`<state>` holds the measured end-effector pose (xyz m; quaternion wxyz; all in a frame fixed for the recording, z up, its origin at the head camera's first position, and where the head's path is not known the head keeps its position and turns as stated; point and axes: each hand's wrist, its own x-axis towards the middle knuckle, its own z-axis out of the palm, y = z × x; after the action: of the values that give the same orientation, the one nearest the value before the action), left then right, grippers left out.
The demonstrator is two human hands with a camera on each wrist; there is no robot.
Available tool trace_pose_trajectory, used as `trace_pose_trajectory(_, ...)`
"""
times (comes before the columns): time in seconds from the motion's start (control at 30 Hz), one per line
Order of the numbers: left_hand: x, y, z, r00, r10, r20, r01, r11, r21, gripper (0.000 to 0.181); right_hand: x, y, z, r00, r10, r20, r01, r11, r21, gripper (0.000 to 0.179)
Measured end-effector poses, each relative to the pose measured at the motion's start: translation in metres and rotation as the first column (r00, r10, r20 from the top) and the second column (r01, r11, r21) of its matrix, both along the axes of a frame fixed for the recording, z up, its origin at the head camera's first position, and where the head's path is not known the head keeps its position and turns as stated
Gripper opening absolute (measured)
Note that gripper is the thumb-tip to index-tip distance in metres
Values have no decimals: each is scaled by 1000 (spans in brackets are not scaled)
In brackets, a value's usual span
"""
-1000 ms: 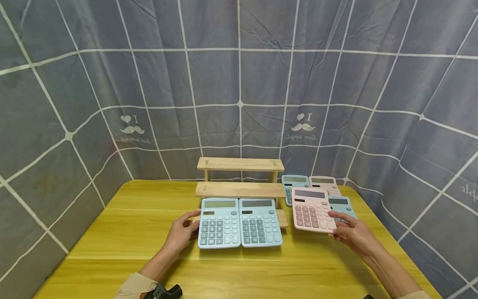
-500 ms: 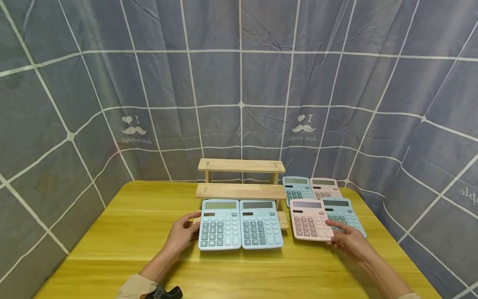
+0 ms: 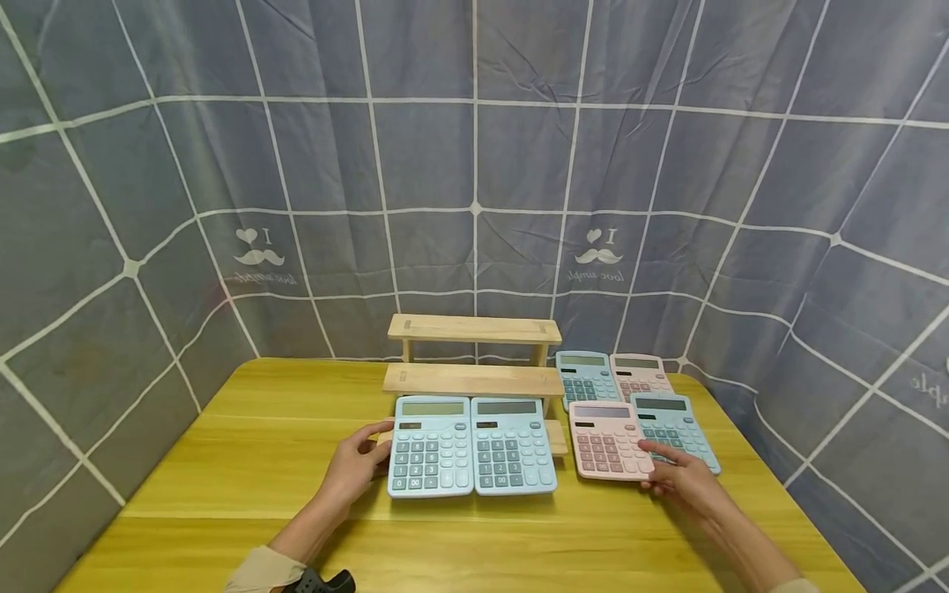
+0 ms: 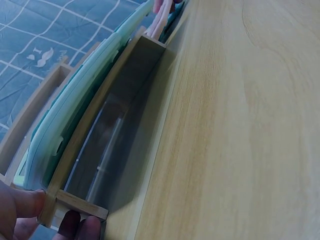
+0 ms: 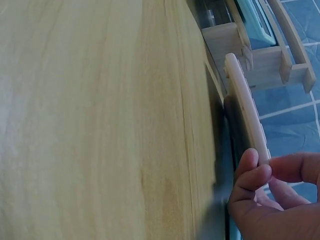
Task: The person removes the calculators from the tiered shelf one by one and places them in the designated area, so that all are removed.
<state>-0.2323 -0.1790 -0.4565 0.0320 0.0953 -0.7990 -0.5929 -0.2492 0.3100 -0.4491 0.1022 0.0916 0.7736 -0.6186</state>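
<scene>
My right hand [image 3: 685, 486] pinches a pink calculator [image 3: 611, 445] by its right edge, thumb on the front. In the right wrist view the pink calculator [image 5: 247, 107] is tilted and seen edge-on. At the left end of a tiered wooden rack [image 3: 474, 379], my left hand [image 3: 350, 465] grips the lowest step; the left wrist view shows thumb and fingers around the wooden end [image 4: 82, 204]. Two blue calculators, one on the left [image 3: 430, 453] and one on the right [image 3: 514, 449], lean side by side on that lowest step.
Right of the rack, a blue calculator [image 3: 582, 375] and a pink calculator [image 3: 641, 375] lie at the back. Another blue calculator [image 3: 678, 424] lies nearer, partly behind the held one. A grey curtain [image 3: 474, 165] with white lines surrounds the yellow wooden table [image 3: 474, 543].
My right hand has lowered the pink calculator toward the table's front and slightly left, uncovering more of the calculators behind it. My left hand keeps its grip on the rack.
</scene>
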Motion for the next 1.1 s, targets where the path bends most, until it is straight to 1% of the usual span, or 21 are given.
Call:
trace_pose_trajectory(0.1,0,0,-1,1000,3,9,-3,1000,3,35,-2,0,-2,1000,4,4,-4,1000,-1,63)
trace_pose_trajectory(0.2,0,-1,1,1000,4,19,-5,1000,9,35,-4,0,-3,1000,5,9,-5,1000,-15,64)
trace_pose_trajectory(0.33,2,-1,3,1000,1,13,-1,1000,14,35,-5,0,-2,1000,8,19,-7,999,-49,65)
trace_pose_trajectory(0.43,3,-1,3,1000,-4,4,4,1000,14,35,-5,-1,0,1000,6,28,-5,999,-50,65)
trace_pose_trajectory(0.53,2,-1,2,1000,-3,9,3,1000,11,35,-5,-3,0,999,-15,31,17,998,-54,64)
trace_pose_trajectory(0.7,1,-1,2,1000,5,26,-5,1000,0,36,-6,-5,-1,998,-56,8,56,997,-51,61)
trace_pose_trajectory(0.9,1,-1,1,1000,4,19,-5,1000,6,35,-8,-5,-6,994,-102,43,103,994,-37,60)
trace_pose_trajectory(1.0,1,-2,1,1000,4,18,-4,1000,4,36,-9,-8,-7,990,-132,45,134,990,-44,56)
trace_pose_trajectory(1.1,1,-2,1,1000,1,21,-1,1000,5,37,-8,-12,-6,986,-164,45,167,983,-76,49)
